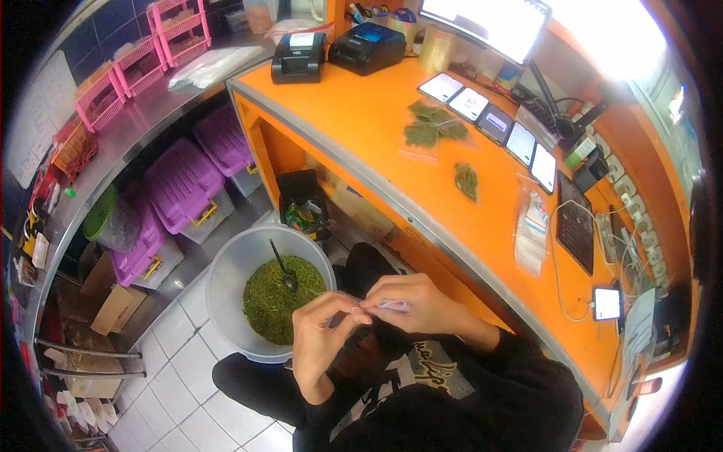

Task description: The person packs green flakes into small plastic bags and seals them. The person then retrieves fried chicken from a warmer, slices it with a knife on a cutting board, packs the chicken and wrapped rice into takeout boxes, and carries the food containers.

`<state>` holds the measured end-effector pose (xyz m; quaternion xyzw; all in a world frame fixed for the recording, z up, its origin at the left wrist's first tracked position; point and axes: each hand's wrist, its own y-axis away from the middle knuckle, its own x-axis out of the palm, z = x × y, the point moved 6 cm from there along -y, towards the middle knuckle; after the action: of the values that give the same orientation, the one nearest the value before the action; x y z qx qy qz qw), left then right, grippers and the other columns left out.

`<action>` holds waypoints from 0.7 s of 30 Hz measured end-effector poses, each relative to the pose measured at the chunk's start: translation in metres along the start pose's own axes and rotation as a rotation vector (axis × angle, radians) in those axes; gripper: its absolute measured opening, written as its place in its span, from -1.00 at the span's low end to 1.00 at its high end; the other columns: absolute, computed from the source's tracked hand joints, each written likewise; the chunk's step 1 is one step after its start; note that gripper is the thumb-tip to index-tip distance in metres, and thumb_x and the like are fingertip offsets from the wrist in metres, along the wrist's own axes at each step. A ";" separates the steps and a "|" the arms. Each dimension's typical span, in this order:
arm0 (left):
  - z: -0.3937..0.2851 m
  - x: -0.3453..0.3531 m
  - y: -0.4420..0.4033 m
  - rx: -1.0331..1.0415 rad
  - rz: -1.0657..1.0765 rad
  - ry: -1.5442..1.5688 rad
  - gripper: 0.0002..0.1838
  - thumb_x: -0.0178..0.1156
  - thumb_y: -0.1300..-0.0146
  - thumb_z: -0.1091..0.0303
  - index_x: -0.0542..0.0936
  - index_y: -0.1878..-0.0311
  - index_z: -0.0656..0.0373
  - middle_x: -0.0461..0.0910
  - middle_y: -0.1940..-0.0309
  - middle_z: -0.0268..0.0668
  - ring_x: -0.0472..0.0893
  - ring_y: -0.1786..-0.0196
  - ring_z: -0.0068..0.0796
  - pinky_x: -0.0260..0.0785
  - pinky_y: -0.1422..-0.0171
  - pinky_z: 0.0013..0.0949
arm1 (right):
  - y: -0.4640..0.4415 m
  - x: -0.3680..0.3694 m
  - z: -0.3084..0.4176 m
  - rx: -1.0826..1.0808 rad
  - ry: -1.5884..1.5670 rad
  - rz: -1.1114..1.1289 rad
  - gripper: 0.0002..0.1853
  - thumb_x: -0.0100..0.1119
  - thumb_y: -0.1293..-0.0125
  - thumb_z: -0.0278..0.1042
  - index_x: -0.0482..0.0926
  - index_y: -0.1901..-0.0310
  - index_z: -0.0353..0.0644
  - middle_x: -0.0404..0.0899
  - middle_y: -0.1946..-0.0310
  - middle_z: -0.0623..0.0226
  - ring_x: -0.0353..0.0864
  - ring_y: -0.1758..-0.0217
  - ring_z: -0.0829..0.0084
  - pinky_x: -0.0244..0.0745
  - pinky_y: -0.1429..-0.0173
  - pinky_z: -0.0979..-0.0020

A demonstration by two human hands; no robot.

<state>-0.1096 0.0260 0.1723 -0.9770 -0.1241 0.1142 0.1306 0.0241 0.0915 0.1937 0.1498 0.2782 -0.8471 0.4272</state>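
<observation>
My left hand [325, 331] and my right hand [414, 303] meet fingertip to fingertip in front of my chest. Both are closed in a pinch. A small clear plastic bag [395, 306] shows partly in my right hand; most of it is hidden by the fingers. My left fingertips pinch at its edge. Just left of my hands, a large translucent tub [218, 301] stands on the floor, part filled with chopped green dried herb [265, 309]. A black spoon [289, 280] rests in the herb, its handle leaning up.
On the orange counter [361, 143] lie herb-filled bags [433, 129], another herb bag [466, 181], flat plastic bags [530, 237], several phones [468, 104] and a tablet [576, 224]. Two black printers [297, 59] stand at its far end. Purple-lidded boxes [181, 184] sit under the steel shelf.
</observation>
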 end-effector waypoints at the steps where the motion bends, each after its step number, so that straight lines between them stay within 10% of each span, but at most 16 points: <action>1: 0.000 0.001 -0.001 -0.003 -0.029 -0.016 -0.87 0.44 0.10 0.56 0.66 0.45 0.25 0.65 0.43 -0.28 0.63 0.32 -0.48 0.43 0.18 -0.45 | -0.001 0.001 -0.002 -0.001 -0.002 0.003 -0.78 0.33 -0.06 -0.58 0.57 0.22 -0.28 0.54 0.36 0.20 0.61 0.28 0.22 0.51 0.24 0.35; 18: 0.015 0.016 -0.003 0.012 -0.379 0.059 -0.87 0.23 -0.05 0.63 0.45 0.45 0.31 0.53 0.51 -0.19 0.54 0.48 -0.36 0.41 0.32 -0.42 | -0.006 -0.007 0.005 -0.071 0.433 -0.312 -0.77 0.28 0.02 -0.65 0.52 0.27 -0.30 0.50 0.24 0.15 0.58 0.29 0.17 0.54 0.24 0.34; 21: 0.014 0.017 -0.003 -0.058 -0.360 -0.208 -0.82 0.15 -0.04 0.71 0.35 0.46 0.28 0.43 0.49 -0.33 0.42 0.45 -0.63 0.38 0.27 -0.53 | -0.005 -0.009 0.010 -0.110 0.519 -0.391 -0.76 0.27 0.05 -0.65 0.54 0.27 -0.29 0.52 0.18 0.17 0.59 0.28 0.22 0.55 0.25 0.36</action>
<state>-0.0982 0.0371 0.1566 -0.9254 -0.3124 0.1855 0.1074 0.0249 0.0940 0.2076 0.2813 0.4466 -0.8304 0.1785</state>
